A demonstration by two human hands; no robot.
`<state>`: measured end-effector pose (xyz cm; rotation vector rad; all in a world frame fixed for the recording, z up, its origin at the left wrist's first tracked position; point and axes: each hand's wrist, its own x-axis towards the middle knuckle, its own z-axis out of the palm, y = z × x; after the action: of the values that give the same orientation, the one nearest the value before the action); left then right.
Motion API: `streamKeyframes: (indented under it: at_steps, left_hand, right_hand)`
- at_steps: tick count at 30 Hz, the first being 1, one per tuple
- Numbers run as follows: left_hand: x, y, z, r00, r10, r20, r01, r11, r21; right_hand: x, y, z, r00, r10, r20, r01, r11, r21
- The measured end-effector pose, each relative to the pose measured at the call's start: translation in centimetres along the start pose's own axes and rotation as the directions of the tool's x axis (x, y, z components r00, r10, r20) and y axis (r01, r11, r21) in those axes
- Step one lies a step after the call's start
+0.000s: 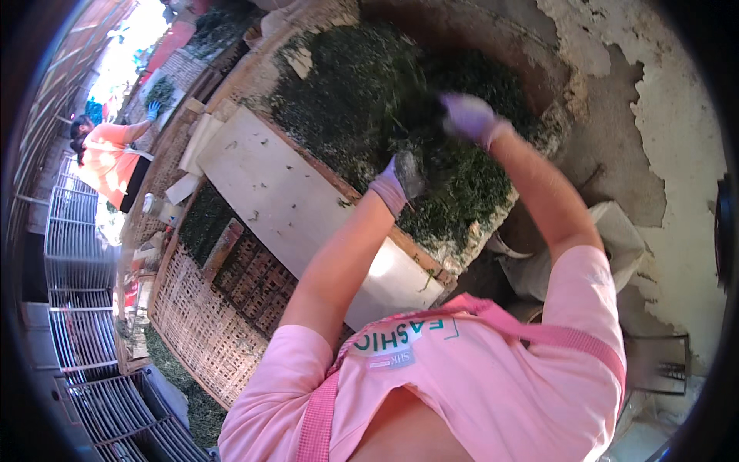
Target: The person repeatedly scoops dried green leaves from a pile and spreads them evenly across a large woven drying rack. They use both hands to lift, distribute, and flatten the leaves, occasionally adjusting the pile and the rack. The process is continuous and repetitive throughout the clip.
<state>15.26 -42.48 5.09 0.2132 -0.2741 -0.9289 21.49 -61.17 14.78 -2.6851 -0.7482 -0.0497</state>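
Observation:
My left hand (389, 185), in a purple glove, is at the near left of a heap of dark green leafy material (339, 100) in a rough-edged bin (562, 92). It is closed on a greyish, dark item I cannot make out, low over the leaves. My right hand (466, 115), also purple-gloved, is blurred over the right part of the heap, its fingers too smeared to read. A long pale board (269, 192) with scattered leaf bits lies beside the bin, under my left forearm.
Woven bamboo trays (200, 308) are left of the board. Metal slatted racks (85, 277) line the far left, where a person in orange (108, 158) reaches toward a work surface with a blue glove. A cream sack (523, 277) and peeling wall (662, 154) are at right.

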Motion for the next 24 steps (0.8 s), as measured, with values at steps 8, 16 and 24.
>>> streamKeyframes:
  at_steps: [8, 16, 24]
  left_hand:
    - [0.1, 2.2, 5.2, 0.912, -0.054, -0.407, 0.042, 0.998, -0.04]
    - [-0.8, 8.0, 12.5, 0.869, 0.216, -0.446, -0.067, 0.943, 0.326]
    - [-0.5, 19.9, 30.1, 0.867, 0.373, -0.33, 0.304, 0.128, 0.944]
  right_hand:
    - [-10.0, -5.3, 9.7, 0.983, 0.053, 0.175, 0.0, 0.957, -0.291]
    - [-6.0, -9.2, 5.8, 0.944, -0.038, -0.326, 0.02, 0.998, -0.057]
    - [-3.3, -7.4, 13.5, 0.971, 0.05, -0.232, -0.046, 0.999, 0.022]
